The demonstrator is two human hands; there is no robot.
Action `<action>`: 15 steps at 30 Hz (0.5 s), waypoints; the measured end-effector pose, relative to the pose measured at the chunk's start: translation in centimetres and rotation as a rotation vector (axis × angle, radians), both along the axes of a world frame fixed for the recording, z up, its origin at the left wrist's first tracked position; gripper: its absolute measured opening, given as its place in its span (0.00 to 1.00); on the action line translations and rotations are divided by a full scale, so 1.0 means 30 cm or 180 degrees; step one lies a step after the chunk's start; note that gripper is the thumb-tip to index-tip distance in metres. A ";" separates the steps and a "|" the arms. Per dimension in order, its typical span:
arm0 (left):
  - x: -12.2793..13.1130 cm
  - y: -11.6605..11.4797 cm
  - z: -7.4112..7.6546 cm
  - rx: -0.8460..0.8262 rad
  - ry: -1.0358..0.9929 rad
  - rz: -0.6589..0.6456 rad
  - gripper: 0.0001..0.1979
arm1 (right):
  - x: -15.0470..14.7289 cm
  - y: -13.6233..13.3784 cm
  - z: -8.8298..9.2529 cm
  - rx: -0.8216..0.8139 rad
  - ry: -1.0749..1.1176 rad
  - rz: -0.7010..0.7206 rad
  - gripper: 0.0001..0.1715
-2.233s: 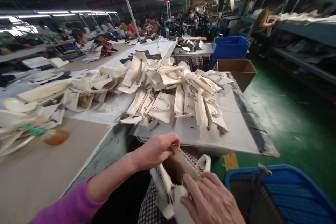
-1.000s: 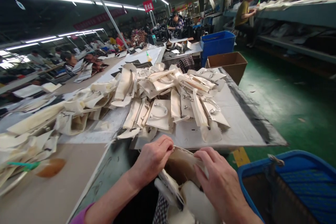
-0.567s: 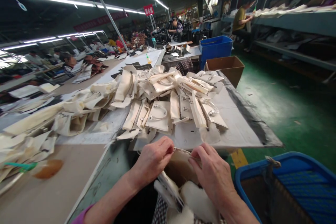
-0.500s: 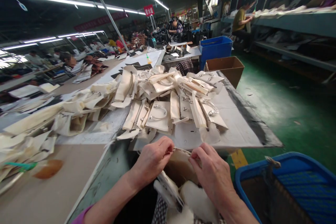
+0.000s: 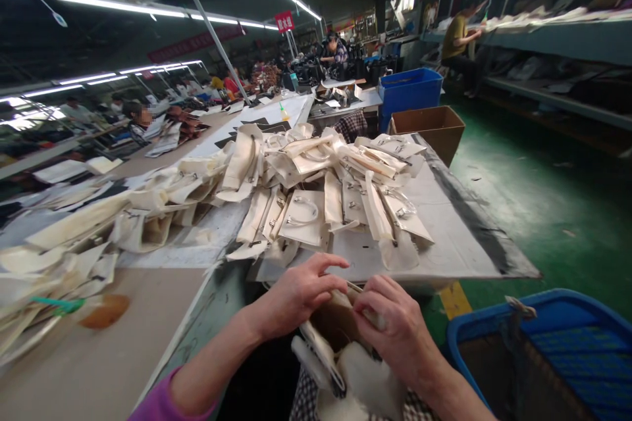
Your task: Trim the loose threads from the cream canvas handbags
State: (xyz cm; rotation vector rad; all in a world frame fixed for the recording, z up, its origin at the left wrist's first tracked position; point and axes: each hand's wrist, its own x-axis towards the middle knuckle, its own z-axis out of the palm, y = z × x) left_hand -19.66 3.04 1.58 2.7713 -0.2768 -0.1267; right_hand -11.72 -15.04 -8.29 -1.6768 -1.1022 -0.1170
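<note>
A small cream handbag [image 5: 345,368] with a brown lining sits in my lap at the bottom middle, its mouth facing up. My left hand [image 5: 299,293] rests on the bag's left rim, its fingers partly stretched over the opening. My right hand [image 5: 395,329] pinches the rim on the right side, fingers curled on the edge. Just beyond my hands a heap of cream bag pieces [image 5: 316,184] with metal clasps covers the grey work table [image 5: 459,237].
A blue plastic crate [image 5: 538,348] stands at my right. Farther off are a cardboard box [image 5: 429,128] and a blue bin [image 5: 409,92] by the green floor. More cream pieces [image 5: 59,243] lie at the left. Other people work at benches behind.
My right hand has climbed from the bag's front panel to its top rim beside the left hand. The left fingers have loosened and stretched over the opening. The view has shifted slightly.
</note>
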 end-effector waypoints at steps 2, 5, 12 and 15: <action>0.013 0.001 0.009 0.0200 0.0114 -0.0216 0.20 | 0.000 -0.002 -0.001 0.0069 -0.0066 0.0054 0.09; 0.033 -0.010 0.032 0.0701 0.0295 -0.0383 0.16 | 0.000 -0.004 -0.002 0.0126 -0.0123 0.0106 0.10; 0.048 -0.023 0.052 0.1408 0.0209 -0.0429 0.04 | 0.004 -0.014 -0.017 0.0116 0.0005 -0.0039 0.11; 0.044 -0.023 0.037 0.1005 0.0085 -0.0190 0.03 | 0.003 -0.013 -0.039 0.0112 0.0105 -0.0295 0.09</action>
